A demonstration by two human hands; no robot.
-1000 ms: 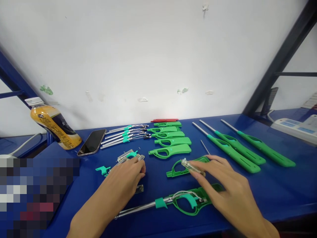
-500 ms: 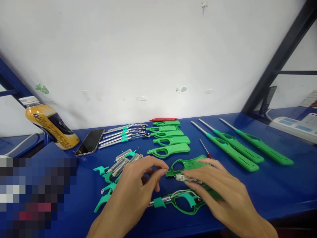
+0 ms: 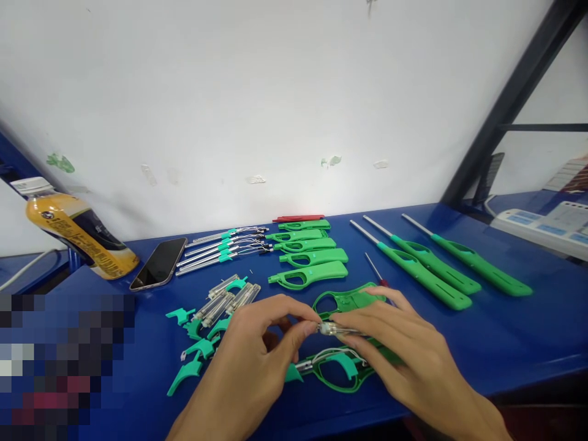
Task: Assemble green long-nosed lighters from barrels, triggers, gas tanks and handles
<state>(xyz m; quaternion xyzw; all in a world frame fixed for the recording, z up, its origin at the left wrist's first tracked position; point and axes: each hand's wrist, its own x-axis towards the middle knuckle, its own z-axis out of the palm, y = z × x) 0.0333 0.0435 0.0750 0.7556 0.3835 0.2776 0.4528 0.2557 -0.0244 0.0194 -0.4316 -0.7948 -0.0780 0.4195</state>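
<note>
My right hand grips a clear lighter fuel tank between thumb and fingers, its whitish end pointing left. At that end, my left hand is closed in a pinch; whatever its fingertips hold is too small to make out. Under both hands lies an open green lighter shell with a metal tube, white wires and a teal trigger in it. Just behind my fingers rests another green half shell, inner side up. Several clear fuel tanks and loose teal triggers are piled left of my left hand.
Toward the wall are several green shells and metal tubes with wires. Finished-looking green lighters and a screwdriver lie to the right. A phone and yellow drink bottle are at left.
My left fingertips have moved right and now meet the whitish end of the fuel tank. The right hand keeps its grip on the tank. The camera view has shifted slightly.
</note>
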